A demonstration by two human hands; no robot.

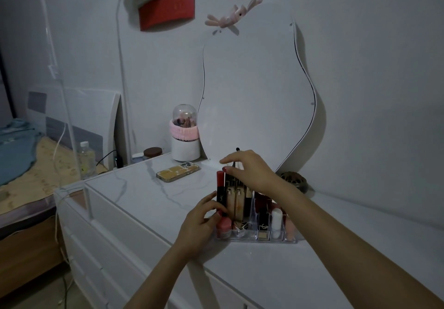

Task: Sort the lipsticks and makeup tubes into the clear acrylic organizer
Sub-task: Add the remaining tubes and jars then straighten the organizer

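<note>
While gripping a lipstick (220,192), left hand (200,224) curled, upright.

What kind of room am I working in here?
Most likely a bedroom vanity corner: a wavy-edged frameless mirror leans on the wall above a white marble-look dresser top, and a bed with a blue blanket stands alongside.

Both our bare forearms reach forward from the lower edge of the view. Our left hand (203,222) is angled up and to the right, fingers curled, thumb and fingertips closed in a grip around something slim and upright. Our right hand (249,171) sits higher and further forward, palm down, wrist bent, fingers curved downward, the index fingertip (225,169) lowest.
</note>
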